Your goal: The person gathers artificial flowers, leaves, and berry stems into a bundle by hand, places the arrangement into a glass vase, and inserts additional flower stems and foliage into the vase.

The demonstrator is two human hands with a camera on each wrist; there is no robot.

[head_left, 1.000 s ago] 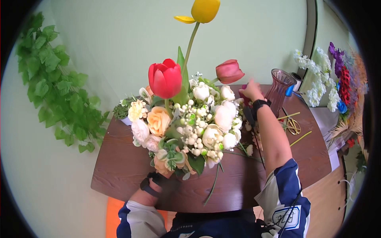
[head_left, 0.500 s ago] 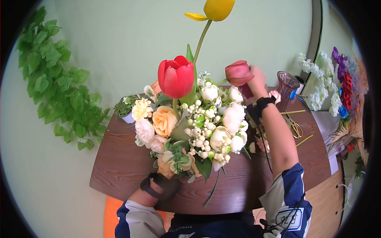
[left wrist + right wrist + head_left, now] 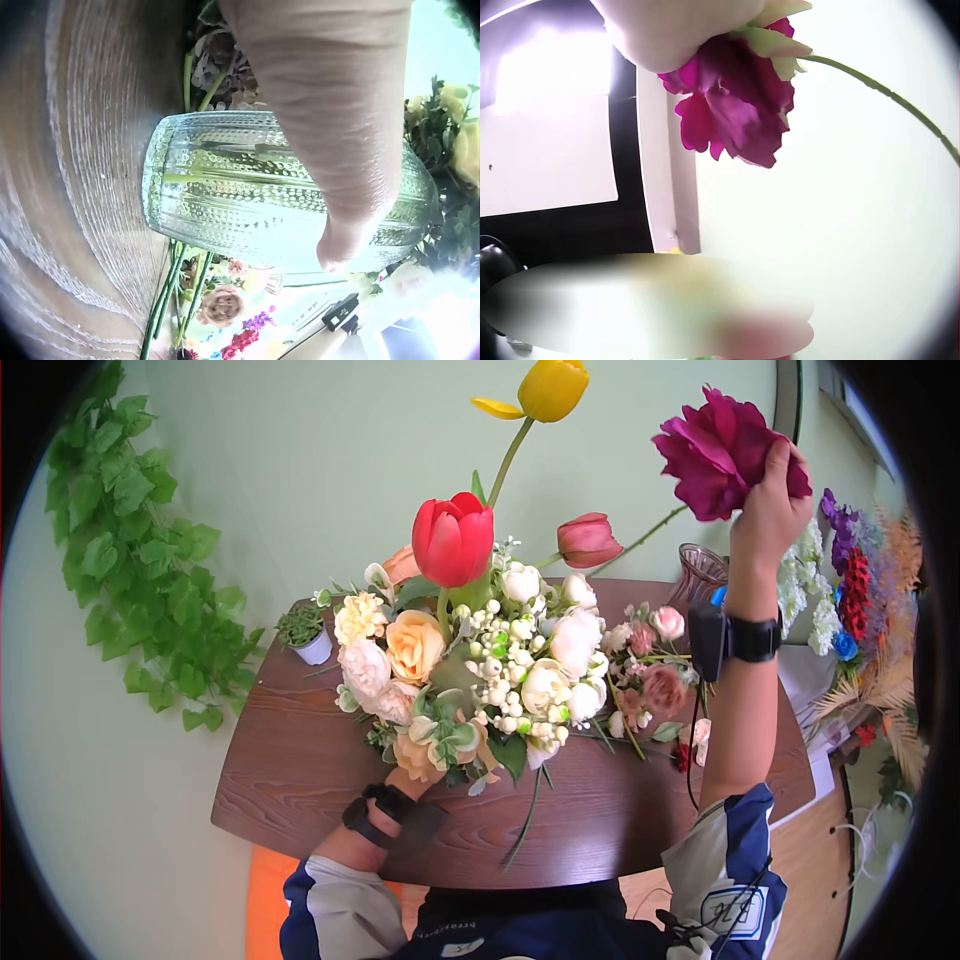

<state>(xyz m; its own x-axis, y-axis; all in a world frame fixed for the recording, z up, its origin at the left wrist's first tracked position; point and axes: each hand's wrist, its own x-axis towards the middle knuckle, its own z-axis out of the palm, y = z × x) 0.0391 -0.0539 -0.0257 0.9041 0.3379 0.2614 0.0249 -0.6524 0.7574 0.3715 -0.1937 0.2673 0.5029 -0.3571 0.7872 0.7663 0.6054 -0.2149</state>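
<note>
My right hand (image 3: 775,510), raised at the upper right in the head view, grips a large magenta flower (image 3: 715,455) by its ruffled bloom. In the right wrist view its long green stem (image 3: 889,94) trails off to the right. My left hand (image 3: 337,112) curls round a clear textured glass vase (image 3: 232,180), whose base stands at the tabletop with cut stems inside. From above, that hand is mostly hidden under the arrangement of white flowers (image 3: 575,640), an orange rose (image 3: 415,645), a red tulip (image 3: 452,540), a yellow tulip (image 3: 553,390) and a pink tulip (image 3: 588,540).
Pink and dusty-rose flowers (image 3: 662,688) lie on the brown table (image 3: 300,760) right of the arrangement. An empty purplish glass vase (image 3: 700,572) stands behind them. A small potted plant (image 3: 303,632) is at the left, near hanging ivy (image 3: 130,540). More flowers (image 3: 855,585) stand far right.
My right hand has moved from low behind the pink tulip up and to the right, lifting the magenta flower into full view. My left hand stays at the arrangement.
</note>
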